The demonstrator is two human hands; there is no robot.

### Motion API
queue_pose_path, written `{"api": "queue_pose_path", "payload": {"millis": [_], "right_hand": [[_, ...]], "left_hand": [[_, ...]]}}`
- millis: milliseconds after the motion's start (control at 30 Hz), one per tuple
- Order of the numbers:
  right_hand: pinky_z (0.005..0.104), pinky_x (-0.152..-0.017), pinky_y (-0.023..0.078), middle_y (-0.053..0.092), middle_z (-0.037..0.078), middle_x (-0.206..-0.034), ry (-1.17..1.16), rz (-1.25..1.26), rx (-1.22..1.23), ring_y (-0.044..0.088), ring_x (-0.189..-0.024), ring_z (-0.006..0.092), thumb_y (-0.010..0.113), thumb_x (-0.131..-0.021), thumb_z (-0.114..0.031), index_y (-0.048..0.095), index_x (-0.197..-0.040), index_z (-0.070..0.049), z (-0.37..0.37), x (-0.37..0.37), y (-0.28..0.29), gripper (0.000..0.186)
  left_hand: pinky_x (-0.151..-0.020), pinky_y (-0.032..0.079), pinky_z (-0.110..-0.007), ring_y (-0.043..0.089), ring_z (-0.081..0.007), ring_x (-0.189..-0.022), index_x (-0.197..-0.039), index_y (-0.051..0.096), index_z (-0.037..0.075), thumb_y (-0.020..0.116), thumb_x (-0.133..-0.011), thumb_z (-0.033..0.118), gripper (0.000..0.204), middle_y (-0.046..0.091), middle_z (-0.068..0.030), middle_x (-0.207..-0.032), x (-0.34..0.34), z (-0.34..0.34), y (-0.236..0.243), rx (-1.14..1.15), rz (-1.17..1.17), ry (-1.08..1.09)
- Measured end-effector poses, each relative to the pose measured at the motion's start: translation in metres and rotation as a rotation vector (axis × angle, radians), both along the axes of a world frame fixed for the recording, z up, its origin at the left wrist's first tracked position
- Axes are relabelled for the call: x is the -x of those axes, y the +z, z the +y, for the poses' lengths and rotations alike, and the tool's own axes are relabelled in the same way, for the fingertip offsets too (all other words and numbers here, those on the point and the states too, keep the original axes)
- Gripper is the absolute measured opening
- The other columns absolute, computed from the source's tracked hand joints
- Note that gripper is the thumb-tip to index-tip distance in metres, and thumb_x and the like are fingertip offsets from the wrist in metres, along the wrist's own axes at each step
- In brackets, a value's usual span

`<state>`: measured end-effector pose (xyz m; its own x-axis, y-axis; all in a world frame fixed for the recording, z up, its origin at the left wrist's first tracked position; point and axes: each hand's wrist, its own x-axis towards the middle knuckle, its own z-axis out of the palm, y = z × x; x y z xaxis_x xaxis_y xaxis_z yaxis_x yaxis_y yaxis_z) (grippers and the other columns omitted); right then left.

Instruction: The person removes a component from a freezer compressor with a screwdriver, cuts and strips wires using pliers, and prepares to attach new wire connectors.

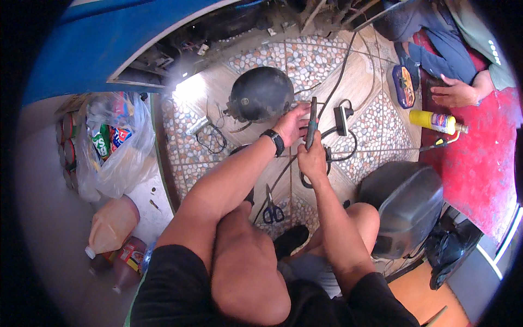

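My right hand is wrapped round the handle of a slim, dark, pliers-like tool, held upright. A thin metal rod lies across its upper end. My left hand, with a black watch on the wrist, is beside the tool, fingers bent; what they grip is hidden. Just left of that hand, a black, dome-shaped compressor sits on the tiled floor. A black power strip with a plug and looped cable lies to the right. Scissors with dark handles lie nearer my legs.
At the right, another person's open hand rests above a red surface, near a yellow gas canister with a torch nozzle. A large black plastic casing stands by my right knee. Left are a plastic bag and bottles.
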<state>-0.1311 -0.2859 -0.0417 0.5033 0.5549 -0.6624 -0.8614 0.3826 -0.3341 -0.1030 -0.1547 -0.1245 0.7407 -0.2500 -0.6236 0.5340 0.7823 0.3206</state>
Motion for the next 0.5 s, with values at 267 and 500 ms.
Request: {"api": "queue_pose_path", "payload": {"millis": [267,500], "right_hand": [[0.0242,-0.058,0.043,0.046,0.007,-0.099,-0.241,0.276,-0.553,0.046,-0.071,0.0137,0.061,-0.092,-0.013,0.062,-0.115,-0.011,-0.031,0.008,-0.019,0.023],[0.0416,-0.097,0.047,0.054,0.017,-0.121,-0.197,0.294,-0.583,0.055,-0.109,0.0257,0.064,-0.085,-0.018,0.062,-0.123,-0.013,-0.031,0.035,0.011,0.038]], "left_hand": [[-0.093,0.05,-0.045,0.055,-0.0256,-0.122,-0.134,0.055,0.015,0.053,-0.098,0.026,0.037,0.06,-0.0048,-0.132,-0.001,-0.009,0.014,0.132,0.013,0.039],[-0.097,0.048,-0.043,0.061,-0.0219,-0.109,-0.143,0.049,0.01,0.05,-0.103,0.022,0.042,0.064,-0.0072,-0.122,0.025,0.003,-0.005,0.058,-0.089,-0.115]]}}
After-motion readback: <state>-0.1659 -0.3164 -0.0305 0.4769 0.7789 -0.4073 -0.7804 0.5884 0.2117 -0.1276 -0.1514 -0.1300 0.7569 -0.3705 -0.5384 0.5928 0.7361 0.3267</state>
